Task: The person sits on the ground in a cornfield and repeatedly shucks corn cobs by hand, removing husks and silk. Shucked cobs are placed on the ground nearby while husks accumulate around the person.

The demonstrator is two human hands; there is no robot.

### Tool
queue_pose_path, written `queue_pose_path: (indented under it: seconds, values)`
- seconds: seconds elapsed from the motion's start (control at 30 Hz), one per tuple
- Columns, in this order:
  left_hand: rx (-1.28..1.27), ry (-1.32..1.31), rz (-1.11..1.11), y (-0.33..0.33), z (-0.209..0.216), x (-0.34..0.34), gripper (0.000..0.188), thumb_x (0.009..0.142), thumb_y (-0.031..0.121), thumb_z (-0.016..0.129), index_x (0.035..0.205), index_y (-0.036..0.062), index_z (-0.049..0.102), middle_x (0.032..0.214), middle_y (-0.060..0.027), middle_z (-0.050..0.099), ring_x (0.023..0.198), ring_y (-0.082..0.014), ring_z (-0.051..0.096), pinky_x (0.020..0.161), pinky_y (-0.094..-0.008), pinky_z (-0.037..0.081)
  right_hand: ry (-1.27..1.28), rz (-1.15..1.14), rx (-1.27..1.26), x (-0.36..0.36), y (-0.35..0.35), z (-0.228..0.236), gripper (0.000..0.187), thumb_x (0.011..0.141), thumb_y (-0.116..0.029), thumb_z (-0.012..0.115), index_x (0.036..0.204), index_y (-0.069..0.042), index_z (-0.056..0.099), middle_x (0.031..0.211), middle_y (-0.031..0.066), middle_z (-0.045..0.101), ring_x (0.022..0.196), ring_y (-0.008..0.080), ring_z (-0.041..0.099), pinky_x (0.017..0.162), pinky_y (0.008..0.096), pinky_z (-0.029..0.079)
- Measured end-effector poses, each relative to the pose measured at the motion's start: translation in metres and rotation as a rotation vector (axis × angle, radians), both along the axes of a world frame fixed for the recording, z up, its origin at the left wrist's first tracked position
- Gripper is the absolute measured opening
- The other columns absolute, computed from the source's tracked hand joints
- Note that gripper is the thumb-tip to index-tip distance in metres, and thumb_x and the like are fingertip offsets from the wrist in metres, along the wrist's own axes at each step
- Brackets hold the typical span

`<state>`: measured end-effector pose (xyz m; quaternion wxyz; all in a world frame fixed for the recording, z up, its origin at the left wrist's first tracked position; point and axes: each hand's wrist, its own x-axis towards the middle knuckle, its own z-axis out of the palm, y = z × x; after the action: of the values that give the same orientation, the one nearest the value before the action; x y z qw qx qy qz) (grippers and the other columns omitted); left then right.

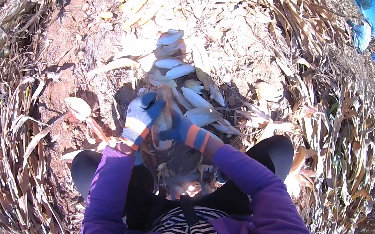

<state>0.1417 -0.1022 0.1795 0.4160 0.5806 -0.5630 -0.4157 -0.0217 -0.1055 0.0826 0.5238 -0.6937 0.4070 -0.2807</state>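
Note:
An ear of corn (164, 115) in dry, pale brown husk stands between my gloved hands, just in front of my knees. My left hand (141, 112), in a blue-grey glove with an orange band, is closed around its left side near the upper end. From the right, my right hand (179, 128) is closed against the lower part of the same ear, and its fingertips are partly hidden. Right beyond my hands lies a pile of ears in pale husks (180, 71), spreading away from me and to the right.
Several bare yellow corn ears (136, 7) lie on the soil farther off. Dry corn stalks (347, 109) are heaped along the right, with more stalks (6, 101) along the left. A loose husk (79, 108) rests left of my hands. A white sack-like shape (361, 36) shows at the far right.

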Motion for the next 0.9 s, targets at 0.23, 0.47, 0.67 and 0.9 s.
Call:
queue_pose_path:
  seconds: [0.23, 0.47, 0.67, 0.9]
  values:
    - [-0.187, 0.12, -0.045, 0.007, -0.005, -0.006, 0.017, 0.08, 0.004, 0.065, 0.095, -0.0024, 0.064, 0.08, -0.0024, 0.064, 0.067, -0.0068, 0.053, 0.06, -0.021, 0.044, -0.057, -0.142, -0.166, -0.019, 0.0, 0.084, 0.039, 0.075, -0.023, 0.069, 0.104, -0.001, 0.055, 0.093, 0.0165, 0.059, 0.086, 0.0285, 0.058, 0.074, 0.0368, 0.047]
    - [-0.168, 0.258, 0.004, 0.017, 0.021, -0.042, 0.006, 0.076, 0.0, 0.063, 0.078, -0.0011, 0.057, 0.069, 0.0008, 0.051, 0.066, -0.0073, 0.046, 0.06, -0.023, 0.04, -0.088, -0.21, -0.443, -0.047, 0.005, 0.119, 0.034, 0.071, -0.015, 0.074, 0.097, -0.001, 0.056, 0.086, 0.0119, 0.055, 0.079, 0.0233, 0.057, 0.069, 0.0333, 0.047]
    - [-0.172, 0.183, -0.14, 0.023, 0.039, -0.056, 0.005, 0.077, 0.003, 0.058, 0.075, -0.0004, 0.054, 0.067, -0.0028, 0.047, 0.062, -0.0093, 0.045, 0.056, -0.0254, 0.038, -0.339, -0.213, -0.341, -0.055, 0.012, 0.114, 0.032, 0.073, -0.016, 0.073, 0.097, -0.003, 0.056, 0.087, 0.009, 0.057, 0.081, 0.0174, 0.055, 0.072, 0.0317, 0.046]
    - [-0.542, -0.18, -0.389, 0.019, 0.031, -0.052, 0.011, 0.084, 0.007, 0.054, 0.089, -0.0018, 0.058, 0.084, -0.0091, 0.057, 0.07, -0.0162, 0.056, 0.061, -0.0291, 0.044, -0.319, -0.11, -0.241, -0.061, 0.017, 0.121, 0.039, 0.075, -0.011, 0.067, 0.112, -0.002, 0.055, 0.101, 0.0108, 0.061, 0.094, 0.0168, 0.056, 0.08, 0.0332, 0.046]
